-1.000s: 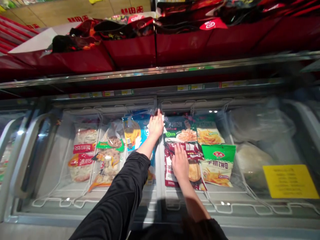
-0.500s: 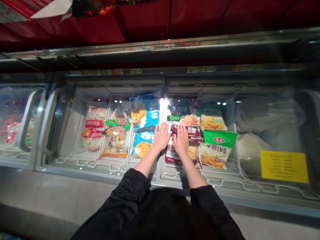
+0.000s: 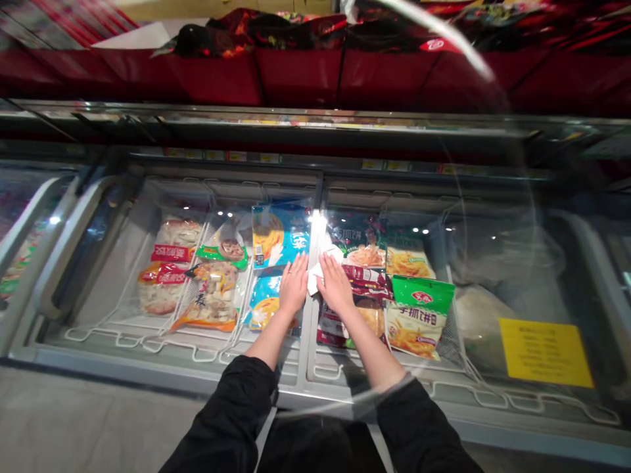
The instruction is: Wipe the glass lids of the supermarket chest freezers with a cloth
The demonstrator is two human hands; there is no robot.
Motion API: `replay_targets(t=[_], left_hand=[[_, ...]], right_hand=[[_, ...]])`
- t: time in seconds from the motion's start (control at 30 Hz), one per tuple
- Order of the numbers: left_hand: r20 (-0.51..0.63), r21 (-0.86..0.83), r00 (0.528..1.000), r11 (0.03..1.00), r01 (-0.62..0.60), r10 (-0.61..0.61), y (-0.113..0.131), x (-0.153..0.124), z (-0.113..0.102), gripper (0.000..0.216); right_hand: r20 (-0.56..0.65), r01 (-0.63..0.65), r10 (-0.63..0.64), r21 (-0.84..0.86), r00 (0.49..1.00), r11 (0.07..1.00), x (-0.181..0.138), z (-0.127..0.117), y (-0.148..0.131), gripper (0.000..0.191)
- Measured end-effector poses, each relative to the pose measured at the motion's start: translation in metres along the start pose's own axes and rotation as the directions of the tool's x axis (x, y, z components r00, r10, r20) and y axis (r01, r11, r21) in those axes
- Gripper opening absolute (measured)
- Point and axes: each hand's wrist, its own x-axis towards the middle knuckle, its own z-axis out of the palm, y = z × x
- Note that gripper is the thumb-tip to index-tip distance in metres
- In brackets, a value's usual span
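Observation:
My left hand (image 3: 294, 284) lies flat with fingers together on the glass lid (image 3: 148, 197) of a chest freezer, over a blue packet (image 3: 280, 235). My right hand (image 3: 335, 284) rests flat beside it, pressing a white cloth (image 3: 314, 279) against the glass. The cloth sticks out between the two hands and past my right fingertips. Under the right hand, inside the freezer, lies a dark red packet (image 3: 340, 322). Black sleeves cover both my forearms.
Wire baskets under the glass hold frozen packets: pale dumpling bags (image 3: 165, 269) at left, green fries bags (image 3: 419, 315) at right. A yellow notice (image 3: 545, 351) sticks on the right lid. A red shelf (image 3: 300, 75) with dark bags runs above the freezer.
My left hand came down from the far part of the lid to sit beside the right one. Both hands shifted slightly left, and the white cloth now shows at the right hand.

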Motion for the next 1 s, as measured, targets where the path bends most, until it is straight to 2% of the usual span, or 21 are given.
replay_targets(t=[0.17,0.3,0.4,0.47,0.6,0.67,0.73,0.8,0.87,0.93,1.0], left_hand=[[0.029,-0.017,0.999,0.999,-0.034,0.035,0.007,0.001,0.002,0.052],[0.07,-0.028,0.996,0.998,-0.047,0.049,0.012,0.005,0.004,0.055],[0.068,0.007,0.998,1.0,-0.002,0.002,0.011,0.007,0.006,0.056],[0.053,0.037,0.999,0.999,0.01,-0.012,0.01,0.008,0.006,0.057],[0.016,0.118,1.0,0.993,-0.01,0.009,0.008,0.01,0.009,0.056],[0.014,0.151,0.999,0.988,-0.034,0.032,0.007,0.011,0.01,0.053],[0.022,0.17,0.998,0.984,-0.057,0.054,0.006,0.011,0.012,0.05],[0.033,0.182,0.997,0.981,-0.069,0.064,0.006,0.012,0.013,0.048],[0.04,0.192,0.998,0.979,-0.064,0.057,0.006,0.012,0.013,0.047],[0.042,0.199,0.998,0.979,-0.049,0.041,0.007,0.013,0.012,0.047],[0.041,0.197,0.999,0.98,-0.028,0.021,0.009,0.013,0.011,0.047]], right_hand=[[-0.026,-0.128,0.127,-0.046,0.992,0.991,0.03,-0.011,0.044,0.052],[-0.05,-0.143,0.142,-0.009,0.989,0.99,0.068,-0.008,0.041,0.047],[-0.032,-0.085,0.087,0.05,0.996,0.995,0.089,-0.004,0.033,0.045],[-0.018,-0.005,0.006,0.081,1.0,0.997,0.089,-0.005,0.034,0.043],[0.006,0.128,-0.129,0.07,0.992,0.989,0.06,-0.012,0.056,0.043],[-0.019,0.08,-0.079,0.039,0.997,0.996,0.052,-0.013,0.069,0.045],[-0.08,-0.038,0.039,0.02,0.996,0.999,0.059,-0.012,0.075,0.048],[-0.135,-0.146,0.149,0.027,0.98,0.989,0.082,-0.007,0.073,0.051],[-0.152,-0.169,0.175,0.051,0.973,0.984,0.107,-0.001,0.063,0.054],[-0.128,-0.103,0.111,0.065,0.986,0.993,0.123,0.003,0.049,0.055],[-0.094,-0.003,0.01,0.075,0.996,0.997,0.12,0.003,0.038,0.056]])
